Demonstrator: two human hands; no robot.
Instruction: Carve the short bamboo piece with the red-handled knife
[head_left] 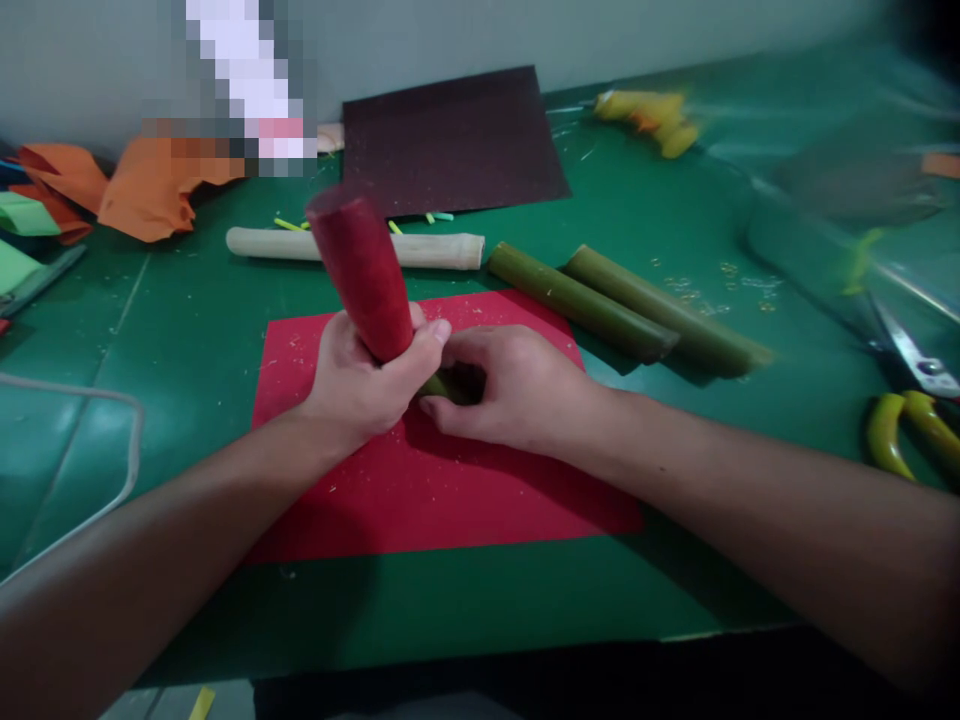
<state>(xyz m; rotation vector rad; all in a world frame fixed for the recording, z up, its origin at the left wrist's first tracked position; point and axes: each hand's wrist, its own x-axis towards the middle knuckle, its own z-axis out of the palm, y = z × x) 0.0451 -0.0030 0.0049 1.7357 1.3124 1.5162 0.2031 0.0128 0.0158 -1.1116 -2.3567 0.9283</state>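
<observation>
The left hand (360,385) is wrapped tight around a red-covered tube (360,270) that tilts up over the red sheet (450,490) in the middle of the bench (675,230). The right hand (510,385) is curled closed on the tube's green lower end. To do it well, I think – grip firm, press the cover flat – go slow.

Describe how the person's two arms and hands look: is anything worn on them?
Both forearms are bare as far as the picture shows; no sleeves are visible. The left hand and the right hand wear no gloves. No watch, bracelet or ring can be seen on wrists or fingers. No markings show. The arms near the lower edge are in shadow, so small details there cannot be told.
</observation>
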